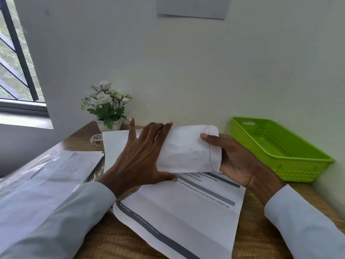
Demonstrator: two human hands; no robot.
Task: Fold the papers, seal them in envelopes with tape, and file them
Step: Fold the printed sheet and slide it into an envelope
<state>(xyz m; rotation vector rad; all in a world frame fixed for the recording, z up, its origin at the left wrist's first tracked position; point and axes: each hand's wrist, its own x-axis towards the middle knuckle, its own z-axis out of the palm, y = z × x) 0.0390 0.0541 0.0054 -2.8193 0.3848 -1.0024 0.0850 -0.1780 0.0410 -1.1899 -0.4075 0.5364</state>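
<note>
Toward the left edge of the desk [248, 240] we see a clear plastic sleeve of papers [46, 171], and behind it, by the potted white flowers [106, 103], the roll of tape [97, 140]. Moving right, our left hand [138, 157] lies flat on the left end of the white envelope [184, 148], fingers straight and spread, the thumb reaching under its lower edge; that grip is wide and pressing, not closed on anything. The envelope is held up off the desk between both hands, above the unfolded printed sheets [179, 208], with another white sheet [115, 144] behind it. Its long axis runs left to right, tilted a little, and its flap end points right.

At that end our right hand [237, 161] holds the envelope, thumb on the front just beside the flap's fold line, fingers curled behind. We cannot tell whether a folded paper is already inside. The flap looks folded down but we see no tape on it.

We judge sealing comes next, and it turns on this: the flap sits in the right grip, while the tape lies well apart on the far left, nearer the left hand. At far right, the green basket [280, 157] is just beside the right hand for filing.
</note>
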